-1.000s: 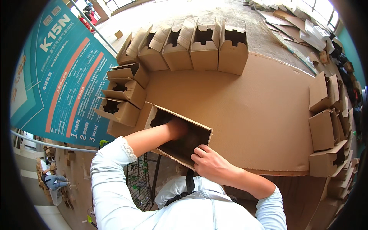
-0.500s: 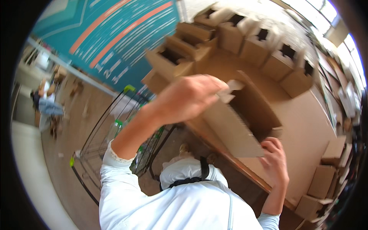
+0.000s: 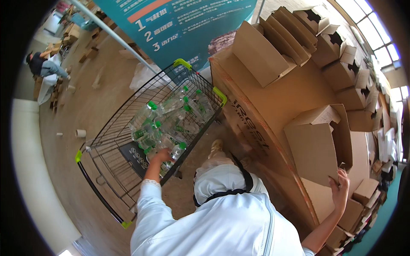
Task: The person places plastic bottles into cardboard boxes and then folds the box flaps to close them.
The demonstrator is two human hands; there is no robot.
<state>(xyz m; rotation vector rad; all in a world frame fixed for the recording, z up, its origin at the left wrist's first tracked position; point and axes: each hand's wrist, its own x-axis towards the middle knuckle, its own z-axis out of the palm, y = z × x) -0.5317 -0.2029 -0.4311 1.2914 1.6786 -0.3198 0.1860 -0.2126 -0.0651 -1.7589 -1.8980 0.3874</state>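
My left hand (image 3: 160, 156) is down inside a black wire shopping cart (image 3: 112, 128), against a clear plastic bottle (image 3: 177, 150) with a green cap. Its fingertips are lost among the bottles, so I cannot see whether they grip. Several similar bottles (image 3: 171, 119) lie heaped in the cart. With bent fingers my right hand (image 3: 339, 187) holds the near lower edge of an open cardboard box (image 3: 305, 143). That box rests tilted on a large brown cardboard surface (image 3: 273, 100), flaps up and its inside partly visible.
More open boxes (image 3: 341, 72) line the far right side, and several others stand packed together (image 3: 267, 51) at the back. A teal printed banner (image 3: 183, 32) rises behind the cart. At the far left a person (image 3: 45, 66) sits among cardboard pieces. Flattened boxes (image 3: 354, 213) stack at lower right.
My left hand has left the box's flaps and gone down left into the cart. My right hand stays at the box. The view has swung left, bringing the whole cart in.
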